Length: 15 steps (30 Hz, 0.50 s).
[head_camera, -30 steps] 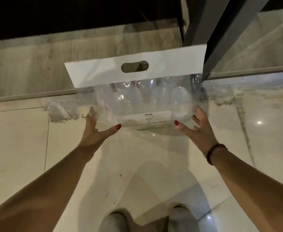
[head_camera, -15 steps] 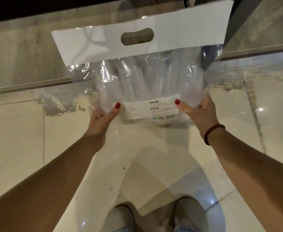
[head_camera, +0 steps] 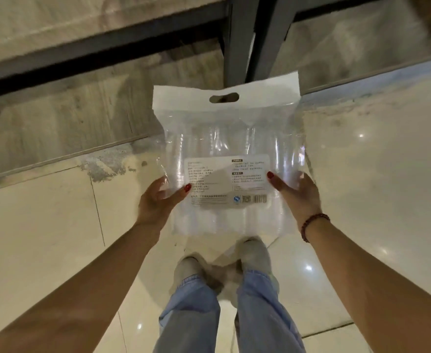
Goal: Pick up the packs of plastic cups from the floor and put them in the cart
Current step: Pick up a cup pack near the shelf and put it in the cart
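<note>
The person holds the pack of plastic cups [head_camera: 228, 171] up in the air, above the shiny floor [head_camera: 43, 225] and their shoes [head_camera: 254, 253]; the left hand [head_camera: 156, 202] grips its left edge, thumb on the front; the right hand [head_camera: 297, 194] grips its right edge the same way; the white handle strip [head_camera: 224, 98] points away from them.

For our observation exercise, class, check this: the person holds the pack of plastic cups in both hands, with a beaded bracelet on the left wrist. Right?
Not quite. The head view shows the beaded bracelet on the right wrist. The left hand and right hand do hold the pack of plastic cups.
</note>
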Available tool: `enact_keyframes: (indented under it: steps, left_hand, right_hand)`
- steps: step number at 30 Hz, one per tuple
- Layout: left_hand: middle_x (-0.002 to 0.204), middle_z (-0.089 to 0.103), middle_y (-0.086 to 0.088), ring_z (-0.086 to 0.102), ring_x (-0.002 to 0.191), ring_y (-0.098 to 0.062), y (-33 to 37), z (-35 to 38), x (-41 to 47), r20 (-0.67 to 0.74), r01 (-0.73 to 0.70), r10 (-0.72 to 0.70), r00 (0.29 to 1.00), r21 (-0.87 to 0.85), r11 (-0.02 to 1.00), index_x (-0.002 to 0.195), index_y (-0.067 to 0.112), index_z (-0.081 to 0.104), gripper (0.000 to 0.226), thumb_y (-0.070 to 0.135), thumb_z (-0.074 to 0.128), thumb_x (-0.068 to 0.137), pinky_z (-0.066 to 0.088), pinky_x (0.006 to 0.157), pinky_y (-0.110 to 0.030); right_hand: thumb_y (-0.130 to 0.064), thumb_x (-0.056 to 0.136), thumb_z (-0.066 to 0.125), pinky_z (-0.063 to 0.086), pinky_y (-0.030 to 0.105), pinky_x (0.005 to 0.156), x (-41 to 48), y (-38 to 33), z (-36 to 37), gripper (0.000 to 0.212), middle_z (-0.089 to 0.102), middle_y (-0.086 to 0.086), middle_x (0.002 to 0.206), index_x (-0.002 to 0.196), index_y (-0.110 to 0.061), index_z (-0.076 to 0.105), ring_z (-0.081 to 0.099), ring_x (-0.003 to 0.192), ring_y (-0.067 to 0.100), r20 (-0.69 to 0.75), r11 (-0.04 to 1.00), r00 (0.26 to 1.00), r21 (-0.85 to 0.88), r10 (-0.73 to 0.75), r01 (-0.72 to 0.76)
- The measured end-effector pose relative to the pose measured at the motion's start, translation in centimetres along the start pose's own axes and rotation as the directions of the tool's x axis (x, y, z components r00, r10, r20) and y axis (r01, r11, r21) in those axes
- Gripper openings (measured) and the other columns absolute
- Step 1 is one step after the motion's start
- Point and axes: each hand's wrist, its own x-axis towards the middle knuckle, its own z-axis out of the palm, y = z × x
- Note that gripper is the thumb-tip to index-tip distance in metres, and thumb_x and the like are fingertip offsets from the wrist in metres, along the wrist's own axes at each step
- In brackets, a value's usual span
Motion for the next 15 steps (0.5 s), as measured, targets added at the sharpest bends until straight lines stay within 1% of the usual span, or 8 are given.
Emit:
enact_keyframes:
  steps: [2, 4, 6, 8, 9, 11, 13, 15]
  left_hand:
    - [0.121, 0.067, -0.001, 0.062, 0.112, -0.018, 2.2, -0.2, -3.6, -0.023, 0.036, -0.035, 0.999, 0.011, 0.999, 0.12, 0.034, 0.06, 0.074, 0.054, 0.088, 0.055, 0.044, 0.102, -0.033]
    - [0.11, 0.072, 0.001, 0.066, 0.105, -0.017, 4.7, -0.7, -7.1, -0.02, 0.032, -0.031, 0.999, 0.063, 0.997, 0.106, 0.039, 0.065, 0.072, 0.066, 0.085, 0.042, 0.048, 0.103, -0.037]
    - [0.105, 0.074, 0.005, 0.067, 0.102, -0.015, 7.2, -1.0, -10.6, 0.011, -0.003, 0.002, 1.0, 0.1, 0.995, 0.114, 0.038, 0.066, 0.082, 0.073, 0.08, 0.041, 0.05, 0.1, -0.037]
    - [0.106, 0.073, 0.006, 0.066, 0.104, -0.014, 10.5, -0.9, -14.2, 0.033, -0.03, 0.027, 0.999, 0.099, 0.995, 0.118, 0.036, 0.064, 0.078, 0.069, 0.081, 0.05, 0.048, 0.096, -0.031]
    - [0.108, 0.072, 0.005, 0.065, 0.106, -0.013, 12.1, -0.8, -15.9, 0.037, -0.045, 0.042, 0.998, 0.098, 0.994, 0.121, 0.036, 0.062, 0.073, 0.064, 0.082, 0.057, 0.045, 0.093, -0.028]
    - [0.111, 0.07, 0.006, 0.061, 0.107, -0.011, 15.6, -0.2, -19.1, 0.054, -0.108, 0.104, 0.993, 0.088, 0.99, 0.129, 0.036, 0.055, 0.071, 0.056, 0.082, 0.067, 0.039, 0.091, -0.025]
    - [0.113, 0.068, 0.004, 0.059, 0.108, -0.012, 19.1, 0.4, -21.8, 0.098, -0.189, 0.181, 0.979, 0.076, 0.979, 0.135, 0.031, 0.051, 0.075, 0.053, 0.08, 0.07, 0.039, 0.093, -0.026]
    - [0.109, 0.07, -0.003, 0.063, 0.106, -0.014, 23.0, 1.5, -24.1, 0.152, -0.256, 0.244, 0.958, 0.063, 0.965, 0.128, 0.028, 0.058, 0.073, 0.057, 0.082, 0.065, 0.044, 0.095, -0.031]
  right_hand:
    - [-0.056, 0.061, 0.082, 0.045, 0.026, 0.081, -3.6, -1.9, -2.4, 0.047, 0.063, -0.012, 0.094, 0.089, -0.026, 0.06, 0.058, 0.096, 0.015, -0.031, 1.0, 1.0, 0.004, 0.0, 0.0]
    - [-0.052, 0.067, 0.082, 0.048, 0.026, 0.081, -7.3, -3.9, -5.0, 0.044, 0.069, -0.009, 0.101, 0.098, -0.027, 0.064, 0.064, 0.097, 0.013, -0.051, 1.0, 0.999, -0.007, -0.002, 0.002]
    - [-0.05, 0.071, 0.081, 0.049, 0.026, 0.08, -11.1, -6.3, -7.5, 0.037, 0.07, -0.008, 0.099, 0.095, -0.028, 0.063, 0.064, 0.093, 0.013, -0.08, 1.0, 0.997, -0.011, -0.003, 0.002]
    - [-0.045, 0.076, 0.079, 0.046, 0.022, 0.071, -14.7, -9.2, -9.9, 0.029, 0.067, -0.01, 0.09, 0.088, -0.028, 0.058, 0.062, 0.084, 0.012, -0.119, 0.999, 0.992, 0.004, -0.033, 0.034]
    - [-0.043, 0.078, 0.079, 0.046, 0.022, 0.07, -16.4, -10.6, -11.1, 0.029, 0.066, -0.012, 0.088, 0.09, -0.028, 0.058, 0.062, 0.082, 0.01, -0.145, 0.999, 0.989, 0.018, -0.041, 0.044]
    - [-0.044, 0.077, 0.079, 0.052, 0.026, 0.077, -19.5, -13.2, -13.5, 0.037, 0.069, -0.013, 0.094, 0.103, -0.026, 0.06, 0.065, 0.088, 0.008, -0.199, 0.995, 0.979, 0.082, -0.043, 0.061]
    - [-0.047, 0.073, 0.08, 0.055, 0.036, 0.087, -22.0, -15.6, -15.8, 0.05, 0.072, -0.009, 0.102, 0.112, -0.022, 0.062, 0.069, 0.095, 0.012, -0.272, 0.987, 0.96, 0.119, -0.068, 0.104]
    - [-0.047, 0.074, 0.08, 0.054, 0.04, 0.091, -24.0, -17.6, -18.4, 0.049, 0.071, -0.005, 0.104, 0.111, -0.021, 0.061, 0.068, 0.098, 0.017, -0.34, 0.98, 0.936, 0.138, -0.091, 0.145]
